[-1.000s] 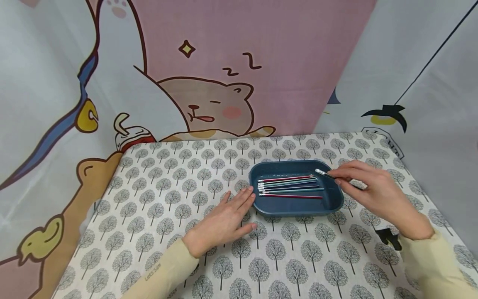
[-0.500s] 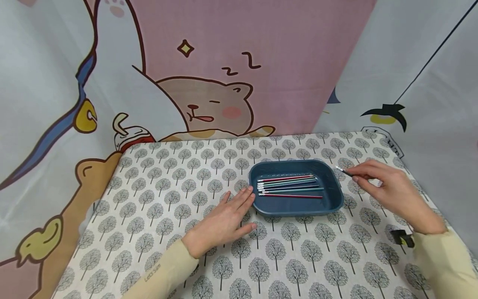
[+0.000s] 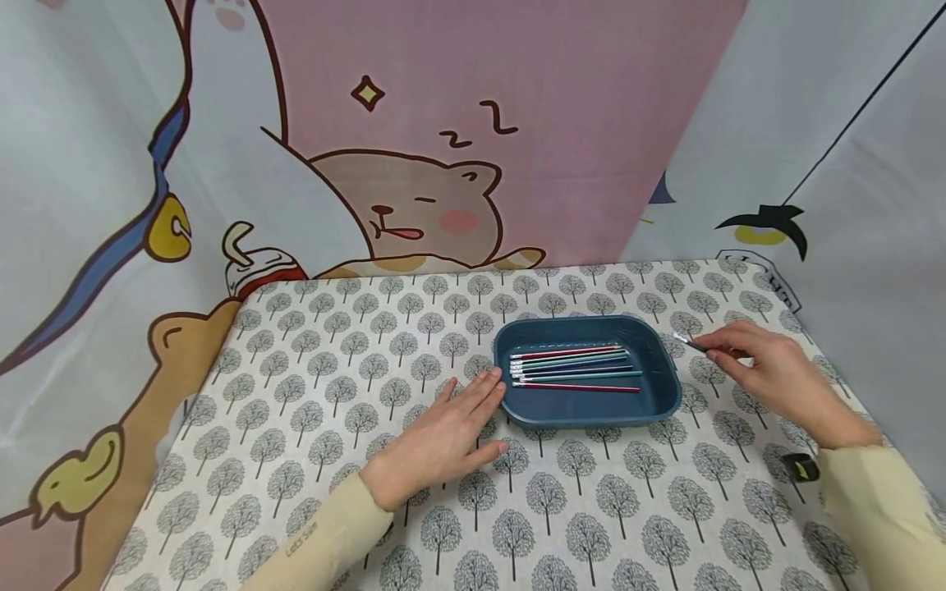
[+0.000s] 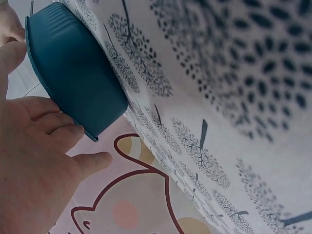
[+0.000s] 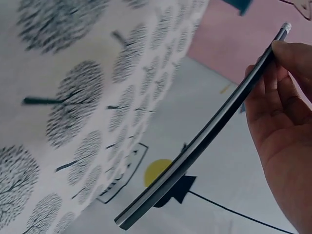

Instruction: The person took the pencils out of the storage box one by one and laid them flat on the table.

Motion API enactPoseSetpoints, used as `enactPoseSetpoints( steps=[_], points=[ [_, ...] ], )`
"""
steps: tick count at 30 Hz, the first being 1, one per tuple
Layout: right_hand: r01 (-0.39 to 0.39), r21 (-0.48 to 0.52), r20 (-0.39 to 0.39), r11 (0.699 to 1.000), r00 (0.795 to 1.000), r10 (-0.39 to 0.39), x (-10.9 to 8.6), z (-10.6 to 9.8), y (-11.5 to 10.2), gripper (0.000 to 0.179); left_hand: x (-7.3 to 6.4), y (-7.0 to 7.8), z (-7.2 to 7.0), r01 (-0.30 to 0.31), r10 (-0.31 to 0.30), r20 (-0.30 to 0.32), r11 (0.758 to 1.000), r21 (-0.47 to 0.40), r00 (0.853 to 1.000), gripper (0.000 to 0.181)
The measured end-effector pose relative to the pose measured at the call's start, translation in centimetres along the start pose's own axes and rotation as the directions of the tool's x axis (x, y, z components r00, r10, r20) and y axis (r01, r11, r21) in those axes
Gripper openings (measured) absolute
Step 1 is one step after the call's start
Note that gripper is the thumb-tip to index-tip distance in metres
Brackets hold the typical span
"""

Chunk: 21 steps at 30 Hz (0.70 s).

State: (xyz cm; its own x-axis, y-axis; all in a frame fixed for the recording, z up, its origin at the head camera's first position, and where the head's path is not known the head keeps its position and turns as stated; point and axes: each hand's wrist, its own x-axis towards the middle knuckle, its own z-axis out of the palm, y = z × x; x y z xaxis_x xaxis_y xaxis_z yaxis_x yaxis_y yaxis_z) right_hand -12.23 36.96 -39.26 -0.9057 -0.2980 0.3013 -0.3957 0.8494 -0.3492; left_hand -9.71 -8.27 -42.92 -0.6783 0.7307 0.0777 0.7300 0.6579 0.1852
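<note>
My right hand is just right of the blue tray, pinching a dark pencil between thumb and fingers near its white eraser end. In the right wrist view the pencil slants down to the left, and its lower end looks flat and unsharpened. My left hand has its fingers extended, with the fingertips at the tray's left rim; the left wrist view shows them along the outer edge. Inside the tray several slim pencils lie side by side, erasers to the left, with a red pencil nearest me.
A white cloth with a tree print covers the table. Behind it hangs a cartoon curtain, and another fabric wall closes the right side. A small black device sits by my right wrist.
My right hand has moved right with the pencil, from above the tray's right end to beyond its rim. The left hand and the tray have stayed put.
</note>
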Motion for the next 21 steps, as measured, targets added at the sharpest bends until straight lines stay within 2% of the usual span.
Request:
enactPoseSetpoints(
  steps=[6,11,17,21],
  points=[
    [-0.013,-0.010,0.040,1.000,0.999,0.013,-0.1,0.6,1.3,0.029,0.1,0.0,0.1,-0.008,0.008,-0.016,1.000,0.003,1.000,0.078],
    [-0.017,0.011,0.085,1.000,0.996,0.016,-0.2,1.1,2.1,0.029,0.1,0.1,0.0,-0.001,0.001,-0.002,1.000,0.006,1.000,0.079],
    [0.073,0.014,0.112,0.997,0.991,-0.074,-0.2,2.1,3.2,0.031,0.1,0.1,0.0,-0.001,0.001,-0.001,1.000,0.008,1.000,0.079],
    [0.086,0.036,0.138,0.996,0.986,-0.090,-0.5,2.9,3.8,0.031,0.1,0.1,-0.1,-0.004,0.004,-0.002,1.000,0.012,1.000,0.079]
  ],
)
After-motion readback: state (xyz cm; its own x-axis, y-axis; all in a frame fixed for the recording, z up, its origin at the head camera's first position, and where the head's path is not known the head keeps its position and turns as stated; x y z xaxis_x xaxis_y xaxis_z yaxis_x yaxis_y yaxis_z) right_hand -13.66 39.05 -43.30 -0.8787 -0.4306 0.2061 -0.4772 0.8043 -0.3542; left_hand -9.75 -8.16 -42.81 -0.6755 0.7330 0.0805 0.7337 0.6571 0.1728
